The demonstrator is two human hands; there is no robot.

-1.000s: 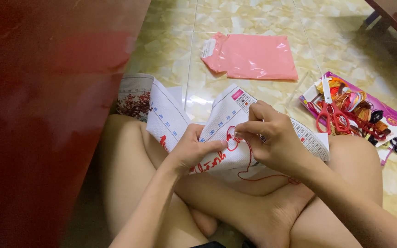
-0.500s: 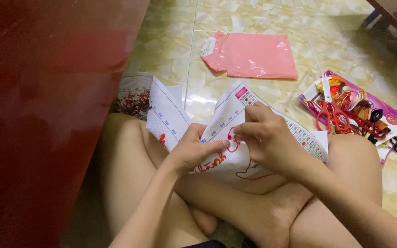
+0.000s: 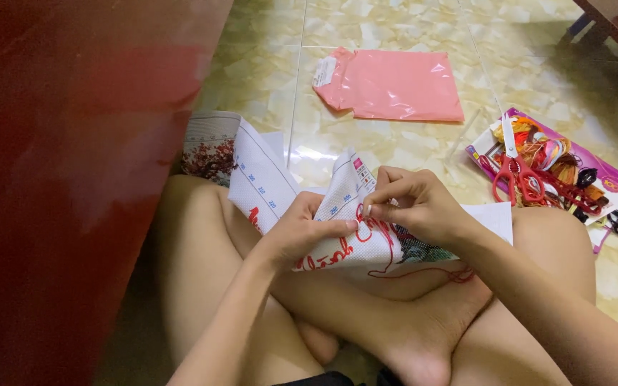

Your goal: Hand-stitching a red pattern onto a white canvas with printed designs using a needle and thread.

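Right hand has dropped back onto the cloth on the lap, grip pinched at the red thread; needle not visible. Left hand clamps the cloth's fold. Risk: slack thread snagging, likely knotting

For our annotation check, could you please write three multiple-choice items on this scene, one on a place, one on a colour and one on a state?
1. Where do the scissors lie?
A. on the thread bundle
B. on the pink bag
C. in the lap

2. What colour is the stitching on the white fabric?
A. blue
B. red
C. green

3. How is the fabric held?
A. flat on the floor
B. rolled up
C. in both hands

Answers: 1 A, they rest on the thread bundle. 2 B, red stitches show. 3 C, the left hand grips it and the right hand pinches at it.
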